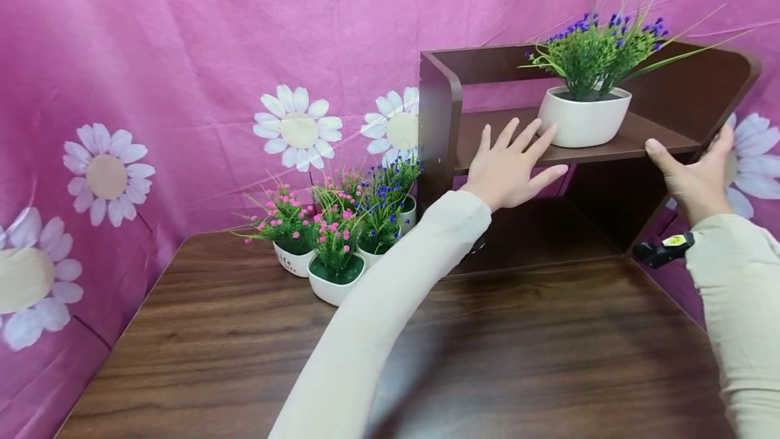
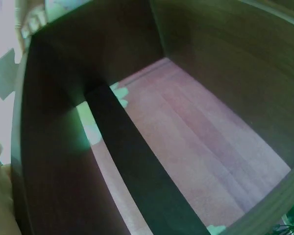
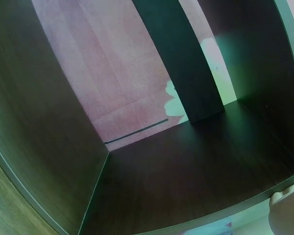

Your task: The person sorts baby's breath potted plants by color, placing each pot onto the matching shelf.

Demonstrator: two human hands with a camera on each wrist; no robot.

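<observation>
A two-tier dark brown wooden shelf [image 1: 439, 97] stands on the desk at the right. On its upper board sits a white oval pot [image 1: 585, 120] of artificial grass and purple flowers. My left hand [image 1: 508, 164] reaches to the front of the upper board, its fingers straight and spread, fingertips right at the pot's left side. With the thumb at the board's front edge and the fingers round the outside, my right hand [image 1: 701, 178] grips the shelf's right side panel [image 3: 225, 171]. The left wrist view shows right-hand fingers [image 2: 34, 22] over that panel's edge.
Several small white pots [image 1: 335, 283] with pink and blue artificial flowers cluster left of the shelf. The wood-grain desk [image 1: 244, 358] extends in front. A pink cloth [image 1: 213, 53] with big white daisies hangs behind. A black strap device [image 1: 661, 249] is at my right wrist.
</observation>
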